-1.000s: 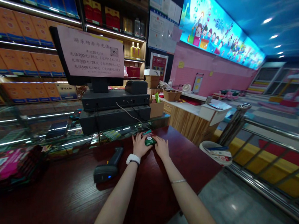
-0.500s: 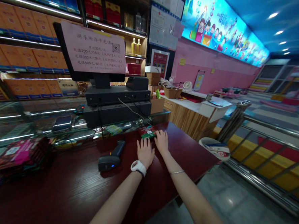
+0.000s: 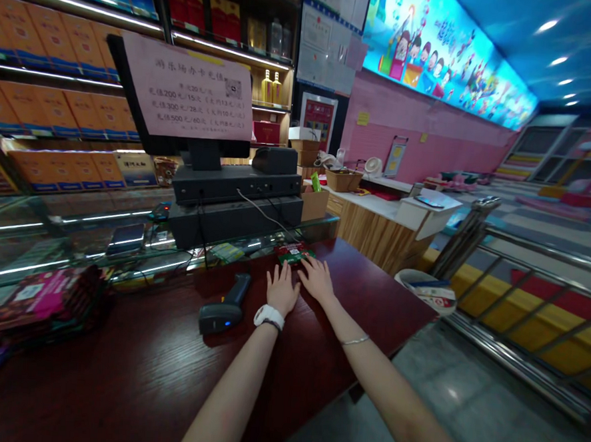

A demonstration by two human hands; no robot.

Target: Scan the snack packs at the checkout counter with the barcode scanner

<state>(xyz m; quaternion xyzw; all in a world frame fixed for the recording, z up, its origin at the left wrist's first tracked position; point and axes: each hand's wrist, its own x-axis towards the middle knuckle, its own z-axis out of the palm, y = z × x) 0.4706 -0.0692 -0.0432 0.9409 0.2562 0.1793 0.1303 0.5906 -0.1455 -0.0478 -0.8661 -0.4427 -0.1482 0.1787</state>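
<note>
Two hands flat, fingers spread, gripping nothing: left hand (image 3: 282, 291), right hand (image 3: 316, 280) | fingertips just short of green-red packet (image 3: 293, 253) at counter's (image 3: 141, 371) far edge | risk: nudge shoves packet under register (image 3: 236, 207) | bin (image 3: 424, 292) holds papers | basket (image 3: 342, 180) contents unclear

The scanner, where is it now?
In the head view the scanner lies on the dark red counter, just left of the left hand and in front of the black register.
</note>
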